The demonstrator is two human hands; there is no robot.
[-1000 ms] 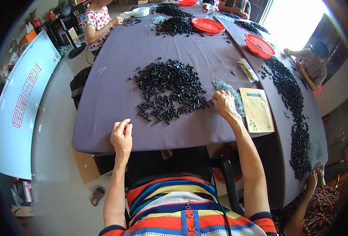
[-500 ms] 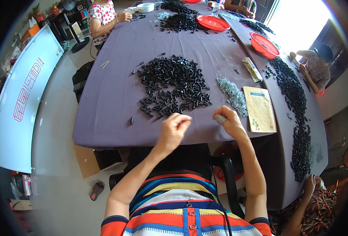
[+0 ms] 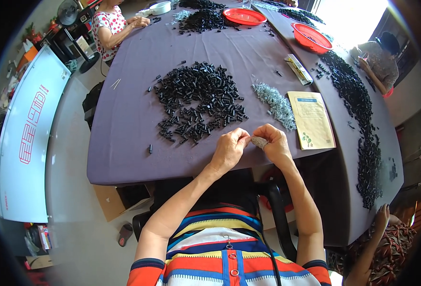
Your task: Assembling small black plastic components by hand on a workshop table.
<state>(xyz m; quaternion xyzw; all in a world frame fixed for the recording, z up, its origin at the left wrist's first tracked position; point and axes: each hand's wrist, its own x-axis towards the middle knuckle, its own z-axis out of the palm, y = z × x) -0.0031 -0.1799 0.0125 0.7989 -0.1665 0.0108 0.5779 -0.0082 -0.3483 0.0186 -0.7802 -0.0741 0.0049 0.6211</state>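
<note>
My left hand is closed in a pinch, and its fingertips meet those of my right hand over the table's near edge. Whatever the left fingers pinch is too small to make out. My right hand is also closed, with a small speckled grey lump at its thumb; whether it is held or wrapped round the thumb I cannot tell. Beyond my hands lies a heap of small black cylindrical parts. A pile of small clear pieces sits just past my right hand.
A tan printed packet lies right of the clear pieces, on the purple-grey tablecloth. One loose black part is left of my hands. Red trays stand farther off. Other people work around the tables, where more black parts lie.
My left hand has moved right and slightly up, so its fingertips now meet my right hand's. Half a second ago the hands were apart. The whole view has shifted a little.
</note>
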